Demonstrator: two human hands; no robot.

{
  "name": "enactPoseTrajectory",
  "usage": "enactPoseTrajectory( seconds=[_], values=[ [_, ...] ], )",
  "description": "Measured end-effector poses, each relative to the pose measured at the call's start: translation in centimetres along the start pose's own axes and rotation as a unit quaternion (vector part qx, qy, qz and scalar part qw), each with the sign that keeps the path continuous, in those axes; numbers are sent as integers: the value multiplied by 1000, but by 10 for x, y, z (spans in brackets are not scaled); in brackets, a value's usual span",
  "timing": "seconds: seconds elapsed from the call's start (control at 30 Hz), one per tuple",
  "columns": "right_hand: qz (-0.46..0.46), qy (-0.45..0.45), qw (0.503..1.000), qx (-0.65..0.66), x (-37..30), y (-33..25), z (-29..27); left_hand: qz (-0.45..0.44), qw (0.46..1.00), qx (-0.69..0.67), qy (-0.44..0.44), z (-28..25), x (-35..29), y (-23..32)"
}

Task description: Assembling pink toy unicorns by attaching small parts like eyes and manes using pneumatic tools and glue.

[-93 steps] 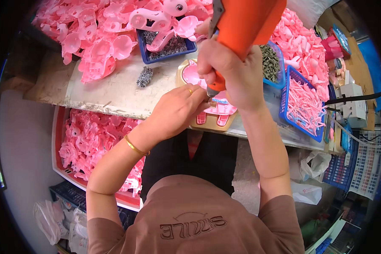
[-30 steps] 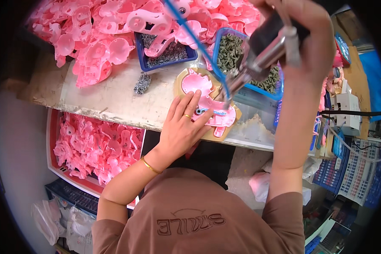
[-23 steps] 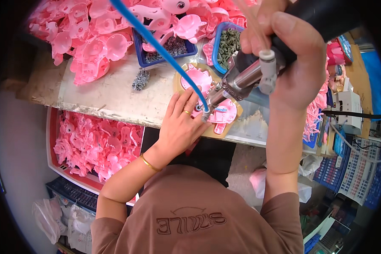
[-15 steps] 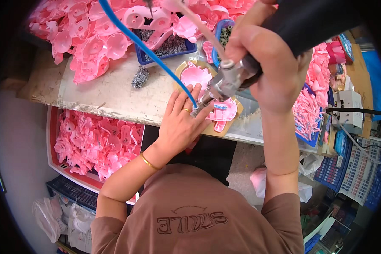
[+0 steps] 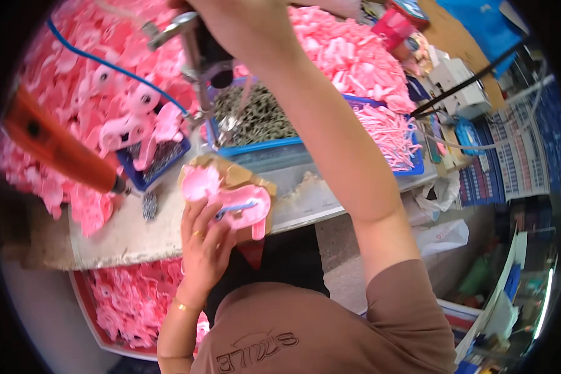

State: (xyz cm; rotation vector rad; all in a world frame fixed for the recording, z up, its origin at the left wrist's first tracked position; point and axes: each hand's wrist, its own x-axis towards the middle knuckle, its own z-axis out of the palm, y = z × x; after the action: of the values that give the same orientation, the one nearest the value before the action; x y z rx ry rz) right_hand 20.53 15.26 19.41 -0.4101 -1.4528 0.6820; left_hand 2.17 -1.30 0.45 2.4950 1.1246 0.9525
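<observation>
My left hand [image 5: 206, 249] lay on the pink shell [image 5: 255, 209], fingers apart; my right hand's grip [image 5: 234, 25] I couldn't tell — the blue hose [image 5: 109, 66], crossing pink parts [image 5: 81, 93] upper left, might've snagged.

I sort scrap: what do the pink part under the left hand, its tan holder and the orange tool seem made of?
Pink part: likely glossy plastic, from its shiny, smooth curves.
Holder: unclear; smooth, plain tan, perhaps resin or wood.
Orange tool: probably smooth plastic, from its even color, though blurred.
</observation>
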Motion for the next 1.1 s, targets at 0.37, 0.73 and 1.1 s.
enactPoseTrajectory(
  seconds=[0.37, 0.73, 1.1],
  values=[
    [84, 61, 602, -792, -140, 62, -267, -341, 902, 169, -203, -216, -103, -18],
    [285, 1, 701, -654, -139, 8, -237, -84, 969, -32, -231, -108, 14, 1],
    [546, -370, 752, 9, -142, 1, -120, 103, 985, -111, -84, 2, 48, 8]
  ],
)
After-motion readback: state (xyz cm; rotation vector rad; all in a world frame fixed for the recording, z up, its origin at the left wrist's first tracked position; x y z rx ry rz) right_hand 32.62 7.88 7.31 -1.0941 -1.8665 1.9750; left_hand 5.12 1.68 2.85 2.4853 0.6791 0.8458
